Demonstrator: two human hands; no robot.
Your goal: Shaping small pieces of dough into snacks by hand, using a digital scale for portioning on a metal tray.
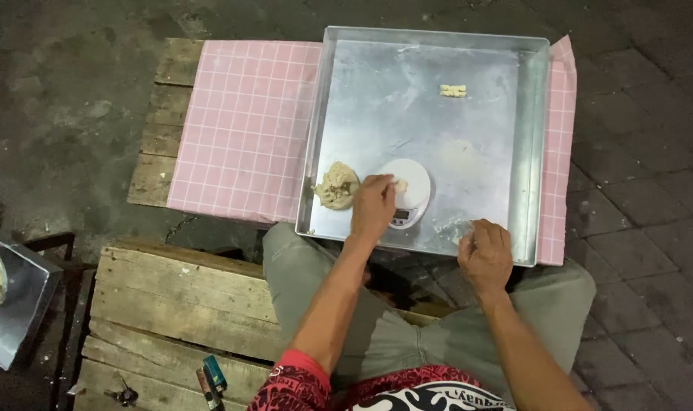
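Dough lump (336,185), pale, ragged, beside white scale (407,192)

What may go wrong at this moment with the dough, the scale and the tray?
1. The metal tray overhangs the near edge above the person's lap, so pressing there may tip it.
2. The left hand rests over the white scale, which may disturb the weighing.
3. The dough lump lies against the tray wall and may stick there.
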